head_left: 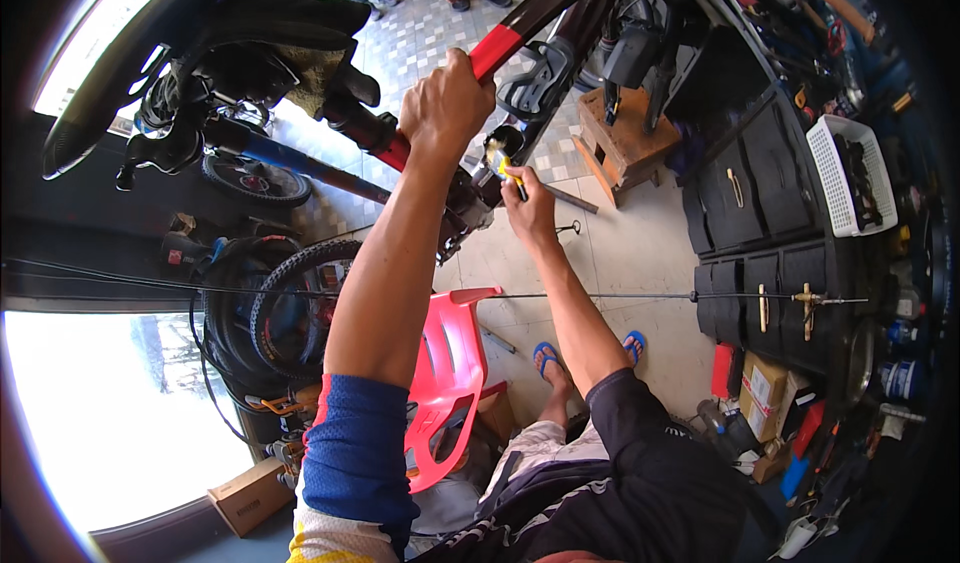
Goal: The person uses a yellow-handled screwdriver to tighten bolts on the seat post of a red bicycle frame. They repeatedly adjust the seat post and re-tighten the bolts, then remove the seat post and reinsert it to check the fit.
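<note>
Bicycle frame tube (500,48), red and dark, hung raised above the tiled floor (640,253), and both of the person's hands were up at it. Nearest, the blue-sleeved left forearm rose from the lower edge past a red plastic chair (450,373) standing on the floor below. The left hand (445,103) was wrapped fully round the red part of the tube, fingers closed tight on it. Just right of it and a little lower, the right hand (530,208) had its fingers pinched shut on a small yellow-handled tool (507,170), whose tip sat at a fitting just under the tube; what the tip engaged was too small to tell.

To do this well, I judged that the left hand should brace the frame firmly so it did not swing while the right hand worked the tool squarely, with no slipping off the fitting. A thin cable (620,295) stretched across the view under both arms, so the elbows would need to stay above it.

Farther off, a wooden stool (625,138) stood on the floor near a black drawer cabinet (760,193), with a white basket (845,178) at the cabinet's far right edge. A loose bicycle tyre (290,303) lay by the chair's left side.
</note>
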Motion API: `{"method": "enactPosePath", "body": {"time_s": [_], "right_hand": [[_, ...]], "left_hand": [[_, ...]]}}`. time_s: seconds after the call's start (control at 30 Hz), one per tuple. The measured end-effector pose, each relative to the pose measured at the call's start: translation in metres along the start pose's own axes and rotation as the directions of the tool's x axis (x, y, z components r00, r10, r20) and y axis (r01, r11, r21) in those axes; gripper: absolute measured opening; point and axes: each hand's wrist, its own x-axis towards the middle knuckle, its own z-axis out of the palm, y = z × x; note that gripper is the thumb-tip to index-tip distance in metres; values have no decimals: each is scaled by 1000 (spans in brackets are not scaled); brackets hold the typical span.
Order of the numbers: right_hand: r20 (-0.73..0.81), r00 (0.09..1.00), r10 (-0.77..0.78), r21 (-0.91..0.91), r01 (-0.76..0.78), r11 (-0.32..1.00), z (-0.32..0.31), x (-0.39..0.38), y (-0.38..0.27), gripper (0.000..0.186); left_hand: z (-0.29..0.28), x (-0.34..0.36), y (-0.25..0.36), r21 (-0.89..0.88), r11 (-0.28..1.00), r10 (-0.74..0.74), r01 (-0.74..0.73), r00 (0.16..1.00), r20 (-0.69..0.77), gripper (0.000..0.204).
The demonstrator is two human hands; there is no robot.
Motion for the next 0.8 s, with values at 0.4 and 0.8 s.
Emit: {"method": "enactPosePath", "body": {"time_s": [0.4, 0.8], "right_hand": [[167, 980, -109, -110, 128, 986, -10, 11, -8, 21], [191, 963, -191, -111, 215, 970, -9, 10, -7, 17]], "left_hand": [[0, -1, 2, 12, 1000, -10, 10, 1000, 6, 40], [0, -2, 6, 2, 1000, -4, 4, 1000, 3, 37]]}}
